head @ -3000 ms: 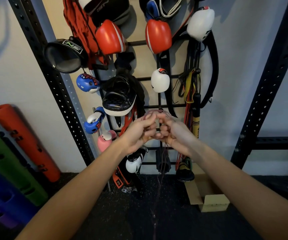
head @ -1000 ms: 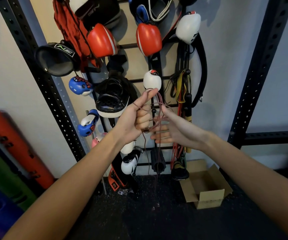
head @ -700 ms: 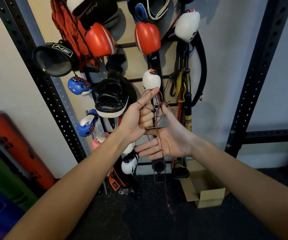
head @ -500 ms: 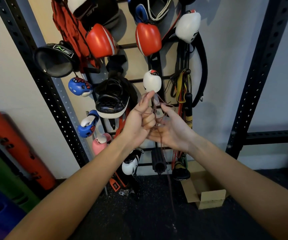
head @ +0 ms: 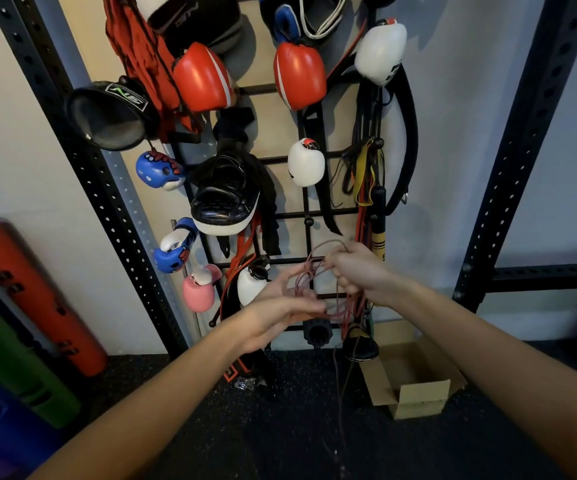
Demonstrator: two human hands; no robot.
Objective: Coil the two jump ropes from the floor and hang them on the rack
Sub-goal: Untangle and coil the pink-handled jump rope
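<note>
In front of a wall rack, at about waist height, a thin reddish jump rope [head: 309, 271] is gathered into several loose loops between a person's two hands. The right hand [head: 360, 271] is curled round the top of the loops, gripping them in a fist. The left hand [head: 280, 308] sits just below and to the left, near the other but not touching it, with fingers stretched out flat toward the loops (it is blurred, so whether the cord lies on the fingers cannot be told). One end of the rope hangs down from the loops toward the dark speckled floor [head: 280, 427].

Behind the hands, the black wire rack [head: 318, 213] is crowded with boxing gloves: red [head: 299, 76], white [head: 306, 163], blue [head: 159, 169] and pink [head: 198, 289]. An open cardboard box [head: 418, 393] sits on the floor at lower right. Orange and green foam rollers [head: 30, 299] lean against the wall at far left.
</note>
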